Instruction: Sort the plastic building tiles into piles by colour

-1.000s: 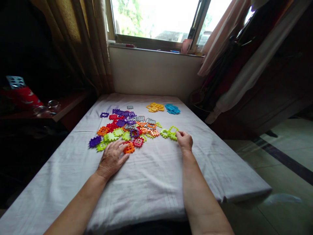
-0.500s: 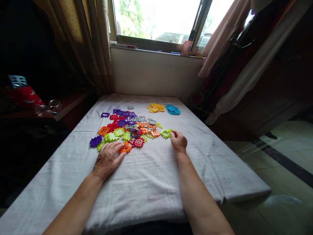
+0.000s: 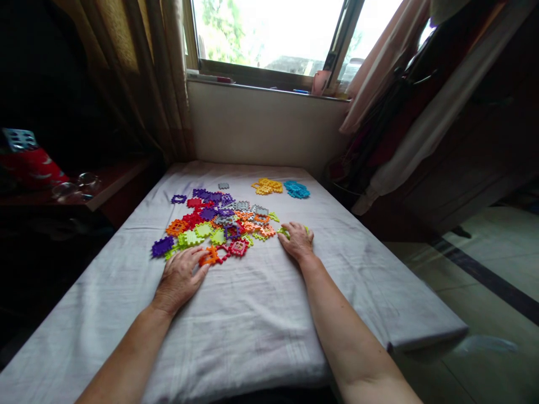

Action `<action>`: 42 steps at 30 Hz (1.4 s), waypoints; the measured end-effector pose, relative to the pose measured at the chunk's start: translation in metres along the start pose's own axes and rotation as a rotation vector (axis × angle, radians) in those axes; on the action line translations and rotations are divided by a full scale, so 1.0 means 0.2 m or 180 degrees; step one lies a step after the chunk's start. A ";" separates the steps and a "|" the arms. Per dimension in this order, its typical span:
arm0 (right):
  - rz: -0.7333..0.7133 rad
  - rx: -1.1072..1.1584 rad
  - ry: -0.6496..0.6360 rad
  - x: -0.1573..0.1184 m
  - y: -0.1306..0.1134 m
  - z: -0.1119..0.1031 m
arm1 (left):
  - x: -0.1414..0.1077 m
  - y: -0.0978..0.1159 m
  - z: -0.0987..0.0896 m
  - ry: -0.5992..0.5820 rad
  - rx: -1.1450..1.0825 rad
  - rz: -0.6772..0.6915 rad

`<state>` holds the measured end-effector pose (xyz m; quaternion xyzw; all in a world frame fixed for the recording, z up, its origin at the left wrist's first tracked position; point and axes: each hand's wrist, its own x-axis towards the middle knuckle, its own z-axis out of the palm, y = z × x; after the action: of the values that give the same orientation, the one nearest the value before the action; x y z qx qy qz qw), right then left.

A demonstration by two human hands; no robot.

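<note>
Notched plastic building tiles in several colours lie in a loose heap on the cloth. My left hand (image 3: 182, 280) rests palm down at the heap's near left edge, fingers stretched and thumb apart. Its fingertips touch an orange tile (image 3: 209, 256). My right hand (image 3: 298, 242) is curved from above over lime green tiles (image 3: 282, 230), thumb to the left and fingers to the right. The hand covers most of them, with green showing at both sides. A red tile (image 3: 238, 248) and purple tiles (image 3: 208, 214) lie between the hands.
Yellow tiles (image 3: 267, 186) and blue tiles (image 3: 297, 189) form separate piles at the back right. A single grey tile (image 3: 223, 186) lies at the back. White cloth (image 3: 252, 314) covers the table. Eyeglasses (image 3: 76, 188) lie on a side shelf. Clothes (image 3: 400, 146) hang at right.
My right hand has gone from a pinch at the lime tiles' right edge to spreading over them. My left hand and the orange tile have shifted slightly left.
</note>
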<state>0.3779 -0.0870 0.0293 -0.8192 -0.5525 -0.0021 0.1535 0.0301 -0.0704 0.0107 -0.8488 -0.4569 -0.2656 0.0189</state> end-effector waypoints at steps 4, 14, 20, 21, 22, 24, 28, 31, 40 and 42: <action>0.0326 0.0051 0.0091 0.00 0.05 -0.02 | 0.00 0.00 0.01 -0.0006 -0.0004 -0.0031; 0.0169 -0.0404 -0.0141 0.26 -0.17 -0.01 | -0.01 -0.02 0.03 -0.0005 -0.0054 -0.0049; 0.0290 -0.0460 0.0024 0.29 -0.13 -0.04 | -0.01 -0.02 0.03 -0.0022 -0.0089 -0.0038; 0.0388 -0.0429 0.0157 0.27 -0.10 -0.05 | -0.01 -0.02 0.03 -0.0026 -0.0090 -0.0038; 0.0480 -0.0381 0.0294 0.25 -0.05 -0.07 | -0.01 -0.02 0.03 -0.0030 -0.0090 -0.0040; 0.0582 -0.0264 0.0554 0.19 0.04 -0.10 | -0.01 -0.02 0.02 -0.0040 -0.0089 -0.0050; 0.0682 -0.0178 0.0879 0.04 0.19 -0.10 | 0.00 -0.01 0.02 -0.0064 -0.0087 -0.0078; 0.0777 -0.0206 0.0896 -0.03 0.23 -0.07 | 0.00 -0.01 0.01 -0.0084 -0.0065 -0.0089; 0.0593 -0.0088 0.0863 -0.08 0.14 -0.08 | 0.00 -0.01 0.01 -0.0066 -0.0071 -0.0076; 0.0236 0.0013 0.0798 -0.09 0.06 -0.09 | 0.00 -0.01 0.01 -0.0062 -0.0064 -0.0089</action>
<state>0.3842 -0.1120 0.0397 -0.8321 -0.4984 -0.0977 0.2230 0.0301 -0.0691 0.0088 -0.8450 -0.4661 -0.2621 0.0022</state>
